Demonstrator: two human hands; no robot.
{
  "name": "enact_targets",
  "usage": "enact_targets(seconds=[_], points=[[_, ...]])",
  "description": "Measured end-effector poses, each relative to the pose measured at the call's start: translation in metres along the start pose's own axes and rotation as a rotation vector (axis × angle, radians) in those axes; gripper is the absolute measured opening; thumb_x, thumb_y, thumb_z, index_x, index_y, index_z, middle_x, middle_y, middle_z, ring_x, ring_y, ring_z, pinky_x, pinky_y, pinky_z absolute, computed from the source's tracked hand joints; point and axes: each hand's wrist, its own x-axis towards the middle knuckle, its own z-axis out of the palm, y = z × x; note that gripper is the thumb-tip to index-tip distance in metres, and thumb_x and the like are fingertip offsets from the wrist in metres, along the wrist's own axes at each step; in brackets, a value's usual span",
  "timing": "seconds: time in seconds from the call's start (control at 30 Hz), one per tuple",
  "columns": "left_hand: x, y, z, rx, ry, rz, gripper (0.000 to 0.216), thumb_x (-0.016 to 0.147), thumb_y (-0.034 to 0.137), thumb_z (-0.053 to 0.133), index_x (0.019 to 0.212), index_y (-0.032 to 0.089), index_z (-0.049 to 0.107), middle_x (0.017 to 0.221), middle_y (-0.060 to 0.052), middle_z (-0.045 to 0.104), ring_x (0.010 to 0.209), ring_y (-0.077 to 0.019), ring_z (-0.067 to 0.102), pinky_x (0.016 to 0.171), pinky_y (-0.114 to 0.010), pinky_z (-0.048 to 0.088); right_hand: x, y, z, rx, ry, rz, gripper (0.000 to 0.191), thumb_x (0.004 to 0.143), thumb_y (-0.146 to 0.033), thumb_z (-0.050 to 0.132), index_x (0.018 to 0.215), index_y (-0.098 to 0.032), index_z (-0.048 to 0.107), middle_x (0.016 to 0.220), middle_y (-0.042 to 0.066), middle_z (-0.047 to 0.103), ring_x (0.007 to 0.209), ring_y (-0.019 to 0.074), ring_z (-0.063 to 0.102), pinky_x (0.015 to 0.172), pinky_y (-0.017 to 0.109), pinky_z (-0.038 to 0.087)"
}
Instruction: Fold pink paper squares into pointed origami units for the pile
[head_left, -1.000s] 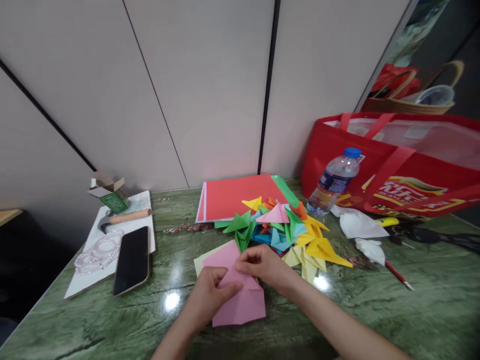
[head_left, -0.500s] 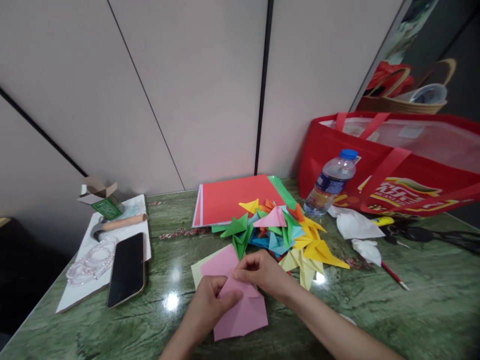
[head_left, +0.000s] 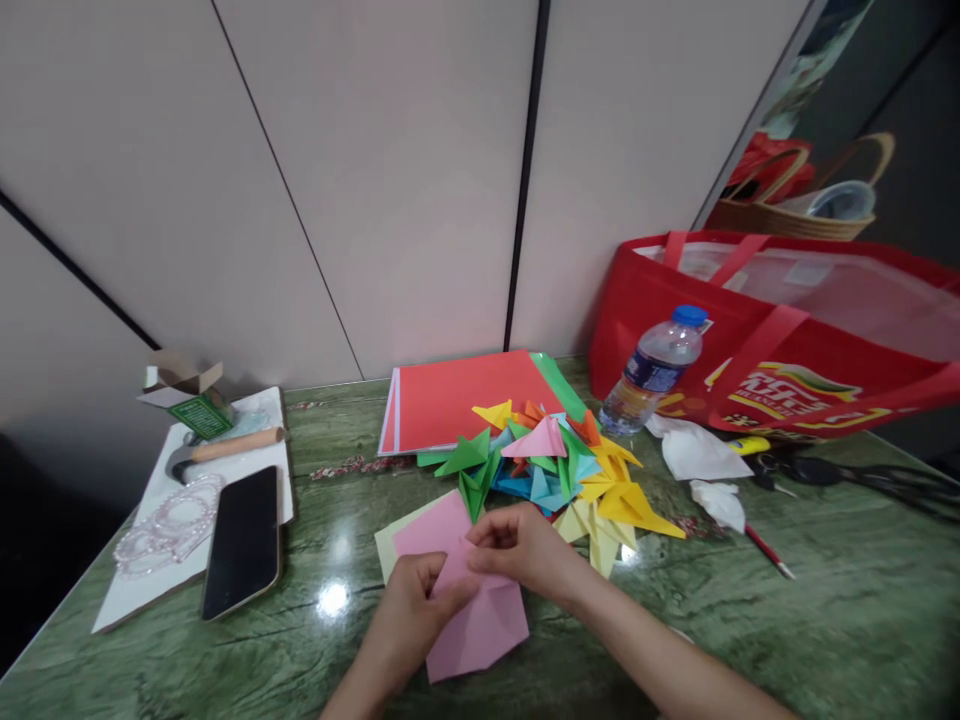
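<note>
A pink sheet of origami paper [head_left: 480,635] with creases is between my hands, above the green marble tabletop [head_left: 315,560]. Its left side is gripped by my left hand [head_left: 424,595], thumb on top. My right hand [head_left: 514,545] pinches the paper's upper part between thumb and fingers. Behind them lie another pink sheet [head_left: 435,515] and a pale yellow sheet [head_left: 386,550], both partly covered. Just beyond my right hand is a heap of folded paper figures [head_left: 551,465] in green, yellow, blue, orange and pink.
Red and other coloured sheets [head_left: 465,395] lie at the back. To the right are a water bottle [head_left: 652,370], a red bag [head_left: 765,340], crumpled tissues [head_left: 694,447] and a red pencil [head_left: 769,550]. At left: a phone [head_left: 241,545], bead strings [head_left: 169,525], a wooden-handled tool [head_left: 236,445] and a small box [head_left: 199,405].
My right thumb has slid slightly lower, and its fingers now hold the paper's upper part from a little different position. The whole view has shifted slightly; the objects around stay put.
</note>
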Motion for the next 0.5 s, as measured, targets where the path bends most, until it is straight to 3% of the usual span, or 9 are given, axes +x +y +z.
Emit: enact_targets(seconds=[0.1, 0.27, 0.5], points=[[-0.0013, 0.0014, 0.0011, -0.051, -0.026, -0.007, 0.038, 0.06, 0.048, 0.061, 0.051, 0.016, 0.044, 0.05, 0.004, 0.036, 0.048, -0.0079, 0.029, 0.043, -0.02, 0.02, 0.0004, 0.0002, 0.0007, 0.075, 0.015, 0.043, 0.027, 0.047, -0.026, 0.079, 0.066, -0.012, 0.066, 0.053, -0.004, 0.056, 0.046, 0.0062, 0.044, 0.049, 0.021, 0.033], [-0.0049, 0.0033, 0.0008, -0.016, 0.03, 0.029, 0.042, 0.061, 0.046, 0.061, 0.046, 0.018, 0.034, 0.048, 0.007, 0.027, 0.046, -0.0064, 0.023, 0.042, -0.02, 0.016, -0.0002, -0.0004, 0.0019, 0.112, 0.033, 0.088, 0.035, 0.036, -0.026, 0.083, 0.065, -0.013, 0.066, 0.052, -0.004, 0.056, 0.046, 0.0067, 0.044, 0.047, 0.021, 0.033], [-0.0032, -0.0012, -0.0034, 0.023, -0.025, 0.02, 0.044, 0.061, 0.05, 0.061, 0.047, 0.017, 0.034, 0.049, 0.006, 0.026, 0.047, -0.0068, 0.024, 0.042, -0.02, 0.016, 0.0016, -0.0004, 0.0045, 0.014, -0.032, 0.026, 0.028, 0.047, -0.035, 0.078, 0.06, -0.013, 0.067, 0.049, -0.004, 0.053, 0.047, 0.0069, 0.041, 0.047, 0.021, 0.03]])
